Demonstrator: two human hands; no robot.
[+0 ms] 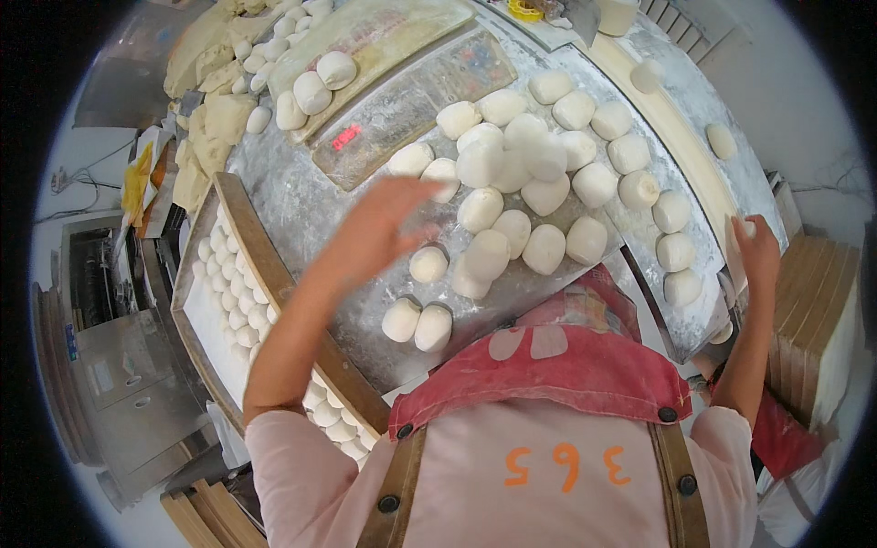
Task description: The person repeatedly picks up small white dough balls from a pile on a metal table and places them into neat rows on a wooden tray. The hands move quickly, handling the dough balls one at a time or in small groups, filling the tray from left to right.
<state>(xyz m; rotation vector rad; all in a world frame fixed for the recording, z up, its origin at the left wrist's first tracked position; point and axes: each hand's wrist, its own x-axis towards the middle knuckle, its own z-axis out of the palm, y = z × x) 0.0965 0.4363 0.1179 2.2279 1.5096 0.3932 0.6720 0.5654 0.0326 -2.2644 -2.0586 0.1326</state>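
Observation:
My left hand (384,222), blurred, hovers with its fingers apart over the floured metal worktop (274,178), holding nothing visible. Beside its fingertips lies a large group of white dough balls (479,209), some stacked on others. One dough ball (429,264) sits just below this hand, and a touching pair (416,325) lies closer to my body. At the far right, my right hand (759,250) has its fingers around a small pale piece, apparently dough, at the near end of a long pale strip (668,127). The fingers partly hide that piece.
A wooden-edged tray (264,246) of small dough balls stands at the left, partly behind my left arm. Further off are a plastic-covered scale (411,103), a floury board (370,34) and dough slabs (226,120). Stacked wooden boards (812,308) stand right of my right arm.

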